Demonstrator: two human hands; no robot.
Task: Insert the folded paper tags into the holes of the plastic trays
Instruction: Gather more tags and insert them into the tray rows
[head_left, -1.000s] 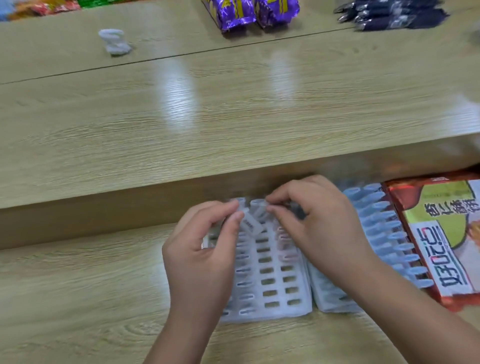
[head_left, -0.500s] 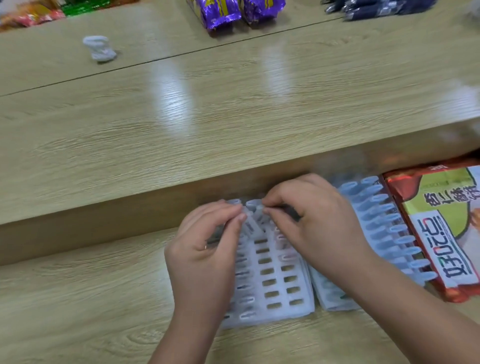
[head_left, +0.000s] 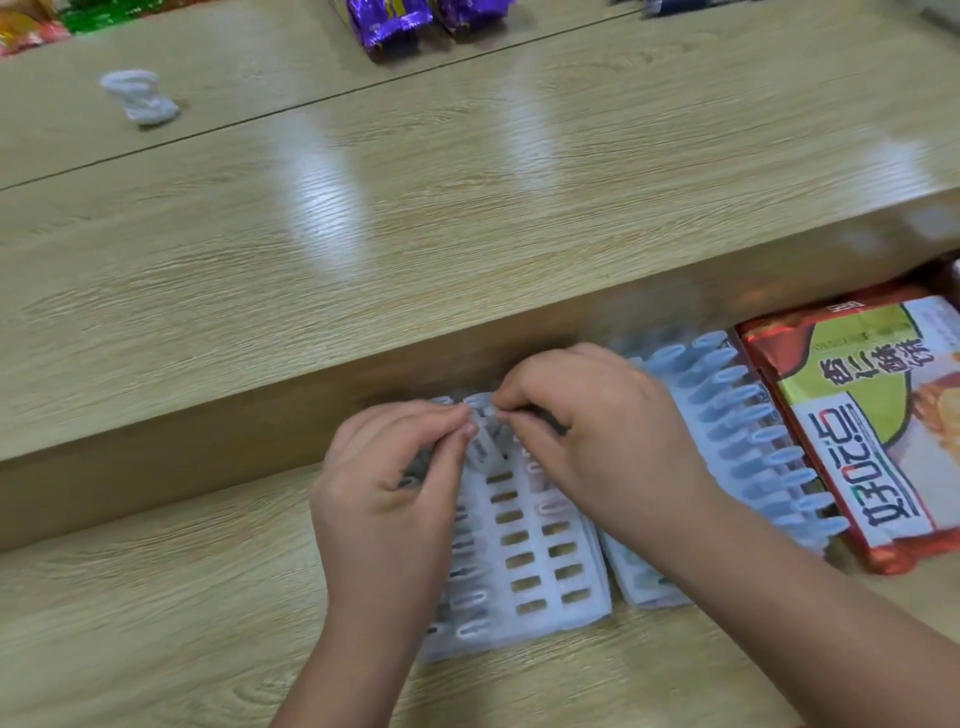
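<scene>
A white plastic tray (head_left: 524, 566) with rows of oblong holes lies on the lower wooden surface in front of me. Both hands meet over its far end. My left hand (head_left: 387, 499) and my right hand (head_left: 587, 441) pinch a small folded white paper tag (head_left: 482, 448) between thumbs and forefingers, just above the tray's top rows. Some holes in the left column hold white tags; many middle holes show bare wood. A second tray (head_left: 748, 441) with light-blue looped tags standing in it lies to the right, partly under my right wrist.
A raised wooden shelf (head_left: 467, 249) runs across just behind the trays. An orange and green snack packet (head_left: 872, 415) lies right of the second tray. On the shelf sit a crumpled white object (head_left: 140, 97) and purple snack bags (head_left: 389, 21).
My two hands have drawn closer together over the tray's far end, with the paper tag pinched between them. The view has shifted slightly.
</scene>
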